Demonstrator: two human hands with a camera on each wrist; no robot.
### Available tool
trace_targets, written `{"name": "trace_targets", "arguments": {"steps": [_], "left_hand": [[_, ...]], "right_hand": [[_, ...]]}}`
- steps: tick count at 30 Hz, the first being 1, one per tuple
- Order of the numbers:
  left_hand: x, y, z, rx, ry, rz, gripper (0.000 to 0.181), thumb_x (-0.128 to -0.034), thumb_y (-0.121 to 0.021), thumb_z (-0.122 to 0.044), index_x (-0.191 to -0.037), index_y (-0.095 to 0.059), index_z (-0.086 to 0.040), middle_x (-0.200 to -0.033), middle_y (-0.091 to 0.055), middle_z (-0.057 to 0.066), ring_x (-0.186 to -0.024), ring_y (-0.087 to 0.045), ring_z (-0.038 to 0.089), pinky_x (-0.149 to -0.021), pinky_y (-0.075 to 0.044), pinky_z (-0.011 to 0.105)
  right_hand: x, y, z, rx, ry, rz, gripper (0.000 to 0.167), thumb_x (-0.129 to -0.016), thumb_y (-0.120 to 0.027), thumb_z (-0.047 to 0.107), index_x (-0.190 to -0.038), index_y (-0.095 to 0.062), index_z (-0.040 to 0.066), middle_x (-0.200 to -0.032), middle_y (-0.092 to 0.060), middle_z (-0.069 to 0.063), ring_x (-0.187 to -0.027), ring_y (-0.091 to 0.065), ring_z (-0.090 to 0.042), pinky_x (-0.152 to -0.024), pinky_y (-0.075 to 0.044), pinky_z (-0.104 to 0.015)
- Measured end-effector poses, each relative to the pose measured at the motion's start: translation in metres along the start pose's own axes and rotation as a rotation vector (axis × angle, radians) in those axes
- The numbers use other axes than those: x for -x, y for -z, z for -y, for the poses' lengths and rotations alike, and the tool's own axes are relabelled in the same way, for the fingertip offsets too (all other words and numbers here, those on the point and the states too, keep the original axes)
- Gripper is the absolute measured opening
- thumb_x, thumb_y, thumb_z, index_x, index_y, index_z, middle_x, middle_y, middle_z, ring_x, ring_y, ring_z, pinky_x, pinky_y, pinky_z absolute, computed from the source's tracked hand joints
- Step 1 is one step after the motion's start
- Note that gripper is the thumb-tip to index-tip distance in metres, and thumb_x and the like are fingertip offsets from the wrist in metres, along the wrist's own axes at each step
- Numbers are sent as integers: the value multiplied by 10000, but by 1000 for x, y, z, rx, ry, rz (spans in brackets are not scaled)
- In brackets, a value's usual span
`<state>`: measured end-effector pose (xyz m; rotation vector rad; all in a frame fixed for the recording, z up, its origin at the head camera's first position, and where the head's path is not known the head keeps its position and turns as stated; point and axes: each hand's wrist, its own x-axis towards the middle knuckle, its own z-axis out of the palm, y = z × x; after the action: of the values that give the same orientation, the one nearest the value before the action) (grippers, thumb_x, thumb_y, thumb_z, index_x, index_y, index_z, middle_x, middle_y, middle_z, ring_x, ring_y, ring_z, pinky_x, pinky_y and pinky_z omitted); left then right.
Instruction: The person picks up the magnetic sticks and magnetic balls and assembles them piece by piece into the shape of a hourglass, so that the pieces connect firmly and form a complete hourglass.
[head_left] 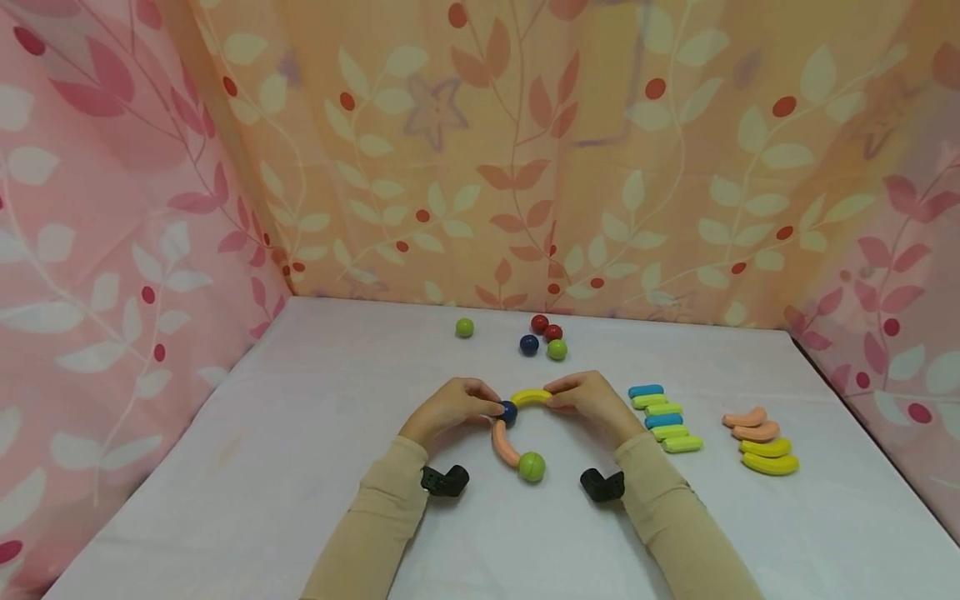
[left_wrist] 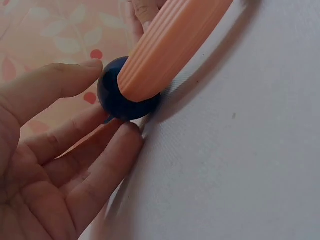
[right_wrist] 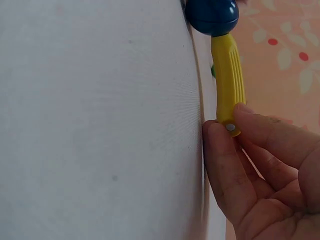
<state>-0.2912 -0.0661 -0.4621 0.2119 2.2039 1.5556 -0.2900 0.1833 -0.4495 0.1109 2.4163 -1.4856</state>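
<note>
With thumb and fingers, my left hand [head_left: 459,406] pinches a dark blue ball [left_wrist: 112,95]. From that ball a curved orange rod [head_left: 503,443] runs toward me and meets a green ball [head_left: 532,467] at its near end. My right hand [head_left: 592,400] pinches the outer end of a curved yellow rod [right_wrist: 229,75], whose other end touches the blue ball. A small silvery disc [right_wrist: 230,127] shows at the yellow rod's held end. Together the pieces form an open arc on the white cloth.
Behind the hands lie a lone green ball [head_left: 464,327], two red balls [head_left: 539,324], a blue ball [head_left: 528,345] and another green ball [head_left: 557,349]. To the right are a column of straight blue and green rods [head_left: 663,422] and a stack of curved orange and yellow rods [head_left: 765,448].
</note>
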Motion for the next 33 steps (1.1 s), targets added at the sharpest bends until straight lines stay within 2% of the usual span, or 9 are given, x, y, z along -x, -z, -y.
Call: {"name": "trace_targets", "arguments": {"steps": [7,15,20,22,24,29,33], "left_hand": [[-4,-2,4,52,5,-58,315,-905,-734,-246,-1157,-688,-62,-1146,-695,72,-925,-672,115,-882,-556,286],[-8,-8,2,29,5,-117,303,-870,-769,-241,-1113,-726,-67,-1111,-700,89,-836,-661,126,-762,-568,268],[-12,-12,-2,7,1,-150,273,-851,-780,-214,-1088,-746,-82,-1064,-726,72,-813,-622,107,-695,-523,218],[-13,-13,-4,3,4,-158,268,-843,-784,-207,-1081,-751,-89,-1041,-734,64,-800,-609,106,-677,-505,211],[-13,-14,-4,0,12,-163,262,-838,-787,-210,-1072,-754,-95,-1023,-736,59,-804,-603,107,-676,-500,208],[-13,-13,-1,11,27,-168,264,-836,-794,-240,-1057,-760,-100,-1065,-711,51,-883,-594,127,-739,-496,223],[-13,-11,3,25,30,-164,272,-832,-798,-251,-1059,-764,-105,-1086,-715,52,-923,-604,137,-799,-507,245]], "right_hand": [[-12,-6,9,-12,-33,72,277,-888,-735,107,-1160,-734,53,-1179,-715,-108,-969,-664,-160,-937,-563,-311],[-20,-7,12,-69,5,111,289,-872,-742,67,-1152,-725,-1,-1137,-729,-112,-902,-681,-116,-883,-580,-284],[-21,-4,13,-53,19,118,296,-883,-747,134,-1163,-731,38,-1127,-735,-78,-910,-679,-109,-916,-569,-288],[-21,0,13,-44,8,89,309,-900,-735,197,-1176,-728,58,-1122,-739,-60,-930,-682,-104,-947,-556,-298],[-22,6,12,-86,-28,30,342,-917,-720,234,-1208,-708,55,-1147,-729,-62,-958,-680,-104,-990,-535,-317],[-30,19,8,-285,-115,-183,411,-925,-714,224,-1275,-649,20,-1261,-662,-116,-935,-667,-87,-1023,-506,-328],[-39,22,5,-349,-123,-246,486,-922,-715,205,-1344,-586,1,-1374,-582,-156,-913,-653,-77,-992,-522,-291]]}}
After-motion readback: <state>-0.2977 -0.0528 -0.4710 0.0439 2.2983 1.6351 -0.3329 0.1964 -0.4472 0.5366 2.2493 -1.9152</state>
